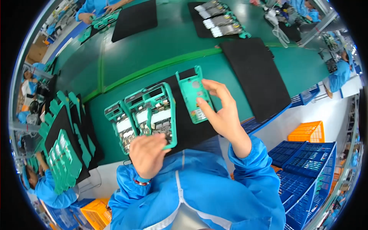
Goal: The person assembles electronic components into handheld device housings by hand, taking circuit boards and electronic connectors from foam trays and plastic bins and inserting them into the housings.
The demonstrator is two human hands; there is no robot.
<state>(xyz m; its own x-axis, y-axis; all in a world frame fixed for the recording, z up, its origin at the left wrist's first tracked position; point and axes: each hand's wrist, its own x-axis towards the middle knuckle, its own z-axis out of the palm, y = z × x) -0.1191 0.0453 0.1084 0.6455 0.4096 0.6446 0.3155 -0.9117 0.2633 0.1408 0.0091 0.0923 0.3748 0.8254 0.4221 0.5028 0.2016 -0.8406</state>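
Observation:
My right hand (224, 109) grips the right side of a shallow green plastic housing (189, 92), thumb on its inner face and fingers along the outer edge. This housing is tilted above a black mat (195, 134). To the left stand green housings (173, 115) side by side, with circuit boards (161, 117) and silvery plates inside. My left hand (147, 153) is at their near end, fingers over the lower rim and thumb outside the right one's corner. Its fingers are slightly blurred, and the palm is hidden.
A black mat (257, 76) lies on the right of the green table (134, 69). Green housings (63, 161) line the left side. Across a raised green strip (161, 63) are more boards (222, 23) and another person's hands (86, 17). Blue crates (303, 165) stand at right.

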